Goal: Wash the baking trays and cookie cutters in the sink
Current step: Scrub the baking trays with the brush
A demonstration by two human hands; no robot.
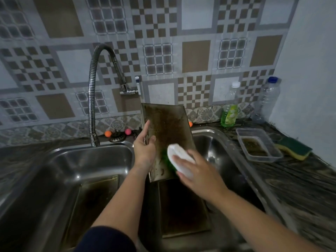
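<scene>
In the middle of the frame, the left hand [144, 150] is gripping the tray [167, 135] standing up tall, while the right hand [198, 171] is holding the brush [179, 160] against its lower part

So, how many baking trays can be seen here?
3: stained metal tray held upright in the left hand, dark tray lying under it, another in the left basin. More may be hidden.

Green soap bottle [229, 113], empty clear bottle [267, 100], plastic container [258, 144], sponge [294, 148] on counter, right.
</scene>
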